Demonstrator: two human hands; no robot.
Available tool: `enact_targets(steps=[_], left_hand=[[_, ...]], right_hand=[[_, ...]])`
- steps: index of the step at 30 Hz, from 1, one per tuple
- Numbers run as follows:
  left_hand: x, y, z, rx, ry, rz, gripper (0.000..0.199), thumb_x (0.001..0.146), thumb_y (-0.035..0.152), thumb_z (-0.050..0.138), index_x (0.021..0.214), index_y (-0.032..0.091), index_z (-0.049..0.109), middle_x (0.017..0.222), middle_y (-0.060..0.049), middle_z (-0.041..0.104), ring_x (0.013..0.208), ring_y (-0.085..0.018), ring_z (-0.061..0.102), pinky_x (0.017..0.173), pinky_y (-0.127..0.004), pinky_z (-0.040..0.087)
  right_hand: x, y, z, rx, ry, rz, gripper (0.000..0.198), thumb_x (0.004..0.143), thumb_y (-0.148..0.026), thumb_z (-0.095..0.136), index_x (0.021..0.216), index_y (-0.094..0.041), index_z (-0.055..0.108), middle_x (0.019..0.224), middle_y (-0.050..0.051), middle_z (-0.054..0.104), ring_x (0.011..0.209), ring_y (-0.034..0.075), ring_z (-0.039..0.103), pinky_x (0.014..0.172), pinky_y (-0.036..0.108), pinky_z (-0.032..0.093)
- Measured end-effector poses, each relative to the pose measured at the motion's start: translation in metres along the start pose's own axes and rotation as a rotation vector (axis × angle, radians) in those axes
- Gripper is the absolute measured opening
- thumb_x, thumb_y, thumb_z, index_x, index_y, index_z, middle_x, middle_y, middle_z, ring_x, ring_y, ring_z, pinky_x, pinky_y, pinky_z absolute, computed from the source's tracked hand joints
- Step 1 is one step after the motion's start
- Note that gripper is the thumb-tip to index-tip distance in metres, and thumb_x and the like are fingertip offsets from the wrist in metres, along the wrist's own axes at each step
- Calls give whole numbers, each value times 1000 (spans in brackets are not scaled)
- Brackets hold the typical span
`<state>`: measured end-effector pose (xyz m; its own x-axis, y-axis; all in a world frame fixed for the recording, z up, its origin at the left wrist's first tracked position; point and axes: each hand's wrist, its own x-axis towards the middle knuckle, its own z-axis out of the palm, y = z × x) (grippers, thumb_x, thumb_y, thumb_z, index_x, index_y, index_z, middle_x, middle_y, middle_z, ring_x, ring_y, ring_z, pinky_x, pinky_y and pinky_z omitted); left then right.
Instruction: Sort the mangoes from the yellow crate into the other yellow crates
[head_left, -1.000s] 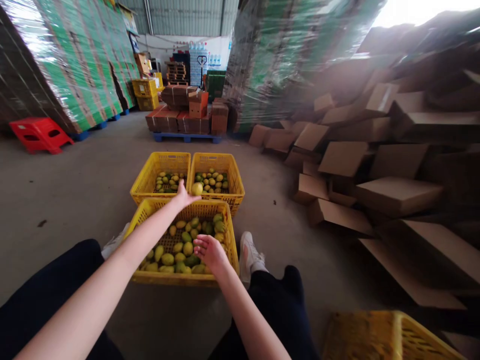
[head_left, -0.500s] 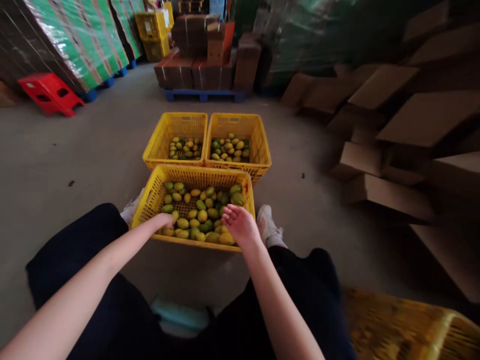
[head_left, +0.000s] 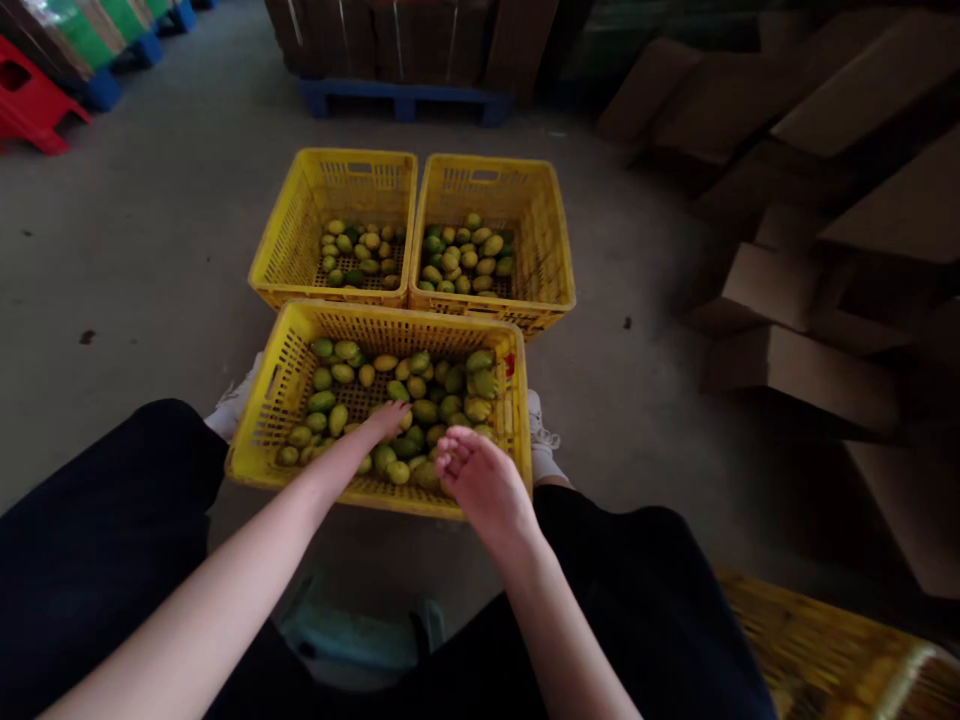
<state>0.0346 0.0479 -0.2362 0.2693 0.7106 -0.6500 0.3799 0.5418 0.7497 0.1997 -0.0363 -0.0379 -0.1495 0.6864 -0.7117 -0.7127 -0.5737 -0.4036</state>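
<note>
A yellow slotted plastic crate (head_left: 517, 420) stands between my feet, its floor strewn with green and yellow mangoes (head_left: 424, 411). Near the crate's middle, my left hand (head_left: 388, 420) reaches down onto the fruit, fingers extended over a yellowish mango; their undersides are hidden. My right hand (head_left: 484, 485) hovers above the crate's near right part, palm turned inward. Its fingers are loosely bent and apart, with no fruit visible in them. Part of the mangoes below is covered by this hand and forearm.
Beyond are two more yellow crates, a left one (head_left: 277, 235) and a right one (head_left: 551, 240), both holding mangoes. Cardboard boxes (head_left: 810, 375) lie piled at right. A blue pallet (head_left: 405, 100) bears cartons at the back. A red stool (head_left: 34, 100) stands far left, another yellow crate (head_left: 832, 650) lower right.
My left hand has moved right, from the crate's left side to its middle. My right hand stays over the right side, fingers more bent. The view has tilted down.
</note>
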Motion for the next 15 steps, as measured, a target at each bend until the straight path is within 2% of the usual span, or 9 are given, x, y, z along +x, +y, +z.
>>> enact_targets(steps=[4,6,10,13,15], left_hand=[[10,-3,11,202,70,59,35,64,8,76,93,14,58,132,-24,45,140,-43,17,112,-48,23],[8,-6,12,283,84,70,35,67,14,76,96,14,57,129,-24,47,137,-43,24,110,-50,24],[-1,-4,9,400,105,92,40,72,27,75,104,12,55,123,-26,50,130,-44,35,108,-52,26],[-9,17,1,455,136,130,48,70,27,77,108,10,54,125,-28,49,126,-45,40,107,-52,27],[-21,43,-8,482,165,169,54,70,29,77,114,10,51,127,-25,50,123,-42,45,106,-49,30]], right_hand=[[-9,5,-10,21,64,3,7,73,-15,59,67,-15,63,61,1,64,56,10,57,58,22,46],[-11,3,-14,65,85,-30,6,72,-15,61,67,-16,63,62,1,63,59,11,58,59,22,47],[-16,0,-14,68,34,-51,4,73,-17,62,69,-16,64,64,2,63,61,11,58,60,23,48],[-17,3,-12,38,54,-54,5,73,-16,60,69,-16,63,63,2,64,59,12,58,61,24,49],[-17,7,-12,26,73,-63,4,73,-17,60,73,-16,64,71,5,68,64,14,62,66,27,51]])
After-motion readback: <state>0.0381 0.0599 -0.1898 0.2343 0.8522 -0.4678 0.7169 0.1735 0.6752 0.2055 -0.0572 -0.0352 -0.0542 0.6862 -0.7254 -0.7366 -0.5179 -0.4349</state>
